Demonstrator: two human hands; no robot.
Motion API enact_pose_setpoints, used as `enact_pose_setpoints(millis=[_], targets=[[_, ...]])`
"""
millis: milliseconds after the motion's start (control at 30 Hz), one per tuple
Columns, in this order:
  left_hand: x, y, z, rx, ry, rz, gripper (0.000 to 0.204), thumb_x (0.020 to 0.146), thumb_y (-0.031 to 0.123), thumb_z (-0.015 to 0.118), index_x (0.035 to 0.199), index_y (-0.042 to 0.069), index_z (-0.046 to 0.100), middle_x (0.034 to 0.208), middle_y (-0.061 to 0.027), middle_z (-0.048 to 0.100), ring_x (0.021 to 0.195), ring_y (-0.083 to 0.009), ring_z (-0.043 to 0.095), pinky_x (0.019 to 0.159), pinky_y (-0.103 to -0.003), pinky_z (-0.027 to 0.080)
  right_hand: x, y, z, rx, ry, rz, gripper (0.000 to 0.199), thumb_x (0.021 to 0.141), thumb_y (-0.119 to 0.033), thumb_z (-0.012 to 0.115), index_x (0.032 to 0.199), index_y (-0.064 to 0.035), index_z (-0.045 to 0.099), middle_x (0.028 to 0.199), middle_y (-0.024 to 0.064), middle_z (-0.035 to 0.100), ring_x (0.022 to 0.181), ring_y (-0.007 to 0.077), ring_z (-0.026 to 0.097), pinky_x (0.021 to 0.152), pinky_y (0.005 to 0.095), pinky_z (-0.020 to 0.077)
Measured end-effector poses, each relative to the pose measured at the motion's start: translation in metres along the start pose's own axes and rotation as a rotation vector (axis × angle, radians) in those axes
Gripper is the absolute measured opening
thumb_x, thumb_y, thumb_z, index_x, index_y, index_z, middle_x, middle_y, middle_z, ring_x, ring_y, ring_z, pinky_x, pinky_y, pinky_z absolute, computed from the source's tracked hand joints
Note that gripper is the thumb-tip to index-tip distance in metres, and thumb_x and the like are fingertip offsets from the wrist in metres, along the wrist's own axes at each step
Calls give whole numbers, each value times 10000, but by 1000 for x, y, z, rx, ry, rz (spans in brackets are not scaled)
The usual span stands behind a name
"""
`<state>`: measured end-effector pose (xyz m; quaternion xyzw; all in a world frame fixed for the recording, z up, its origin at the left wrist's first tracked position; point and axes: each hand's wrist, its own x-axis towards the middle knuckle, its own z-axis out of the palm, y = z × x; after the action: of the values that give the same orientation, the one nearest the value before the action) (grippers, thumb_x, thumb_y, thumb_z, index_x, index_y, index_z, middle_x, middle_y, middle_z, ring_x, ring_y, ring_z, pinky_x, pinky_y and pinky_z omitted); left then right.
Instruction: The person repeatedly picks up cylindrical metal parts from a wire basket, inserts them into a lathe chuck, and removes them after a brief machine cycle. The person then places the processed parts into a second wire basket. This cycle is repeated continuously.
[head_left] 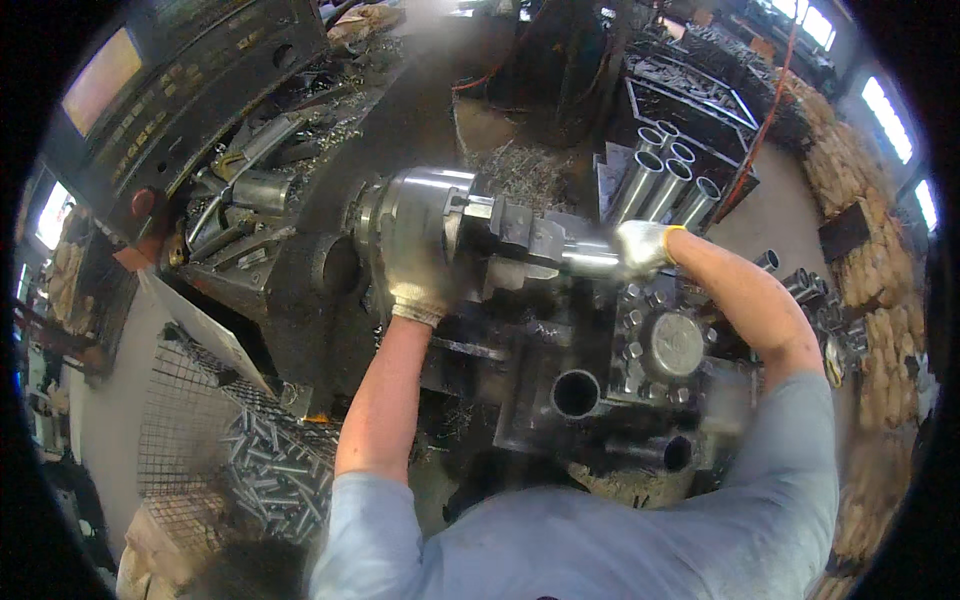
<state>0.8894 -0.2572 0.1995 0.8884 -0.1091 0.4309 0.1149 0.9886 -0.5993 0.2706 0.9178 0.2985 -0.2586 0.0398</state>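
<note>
A lathe chuck (430, 180) with stepped jaws (545, 240) is in the middle of the view. My left hand (425, 265), in a pale work glove, lies against the near side of the chuck; its fingers are smeared and hard to make out. A shiny metal tube (590, 257) reaches rightward from between the jaws. My right hand (645, 247), also gloved, is closed around the tube's outer end. Just below that hand is the tool post (676, 345) with its round cap and several bolts.
Several metal tubes (668, 185) stand upright beyond my right hand. A wire basket (185, 415) by small metal rods (280, 475) is at lower left. A control panel (170, 90) rises at upper left, near loose tools (235, 190). Stacked sacks (850, 160) line the right.
</note>
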Motion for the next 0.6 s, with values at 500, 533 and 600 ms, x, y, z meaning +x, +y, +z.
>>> enact_pose_setpoints(millis=[500,533,600], targets=[[-177,148,-153,-1671,-399,-756,569,991,275,693,1438,-19,499,1353,-139,606,1235,-265,612,1068,-420,482,-213,-298,126,249,579,238,815,734,-398,826,1405,-18,563,1082,195,700,931,386,735,768,484,604],[-195,146,-143,-1785,-435,-986,523,1017,252,677,1433,-13,502,1330,-117,623,1209,-237,634,1043,-397,510,-205,-302,151,374,566,329,824,728,-441,832,1390,-19,582,1105,207,714,919,390,741,775,479,605],[-218,139,-119,-1707,-553,-1246,524,946,214,786,1362,4,547,1253,-96,658,1132,-215,667,939,-398,562,-183,-289,204,526,394,405,824,709,-524,846,1323,-15,640,1088,222,742,861,386,747,775,462,605]])
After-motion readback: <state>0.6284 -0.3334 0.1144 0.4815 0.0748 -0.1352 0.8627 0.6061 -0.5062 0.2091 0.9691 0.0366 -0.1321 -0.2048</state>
